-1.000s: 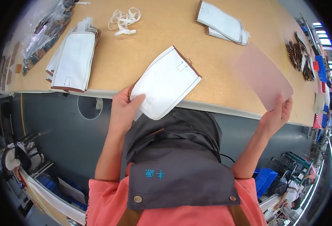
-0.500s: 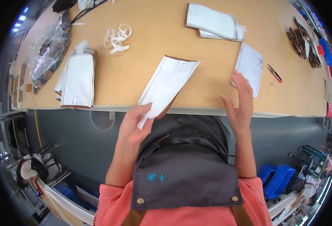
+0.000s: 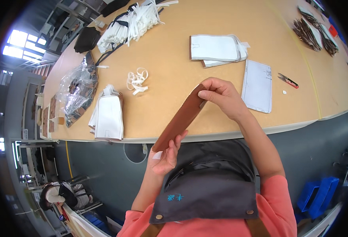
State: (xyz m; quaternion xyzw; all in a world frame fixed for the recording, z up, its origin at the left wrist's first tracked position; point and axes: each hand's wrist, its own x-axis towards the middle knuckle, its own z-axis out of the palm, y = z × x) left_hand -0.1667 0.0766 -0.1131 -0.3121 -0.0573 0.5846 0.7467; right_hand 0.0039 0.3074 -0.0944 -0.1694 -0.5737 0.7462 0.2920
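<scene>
A long brown panel (image 3: 180,115) with a white backing is held up slantwise between my two hands, over the near edge of the table. At its lower end my left hand (image 3: 167,158) grips it, where a short white tab (image 3: 157,155) sticks out. The upper end is pinched between the thumb and fingers of my right hand (image 3: 224,98). The brown face is toward me; the white side shows only as a thin edge. To the right of my right hand lies a white marked sheet (image 3: 257,87), apart from it.
Stacked white-backed panels (image 3: 110,117) lie left, near a tangled white tape (image 3: 137,81) and clear plastic bag (image 3: 76,93). White strips (image 3: 132,24) are heaped at far left. More panels (image 3: 215,47) lie ahead. Thread snips (image 3: 287,80) and brown bundles (image 3: 308,35) are right.
My right hand has moved from open beside the panel to pinching its upper end. The panel has turned from its white side to its brown side. The whole view has shifted.
</scene>
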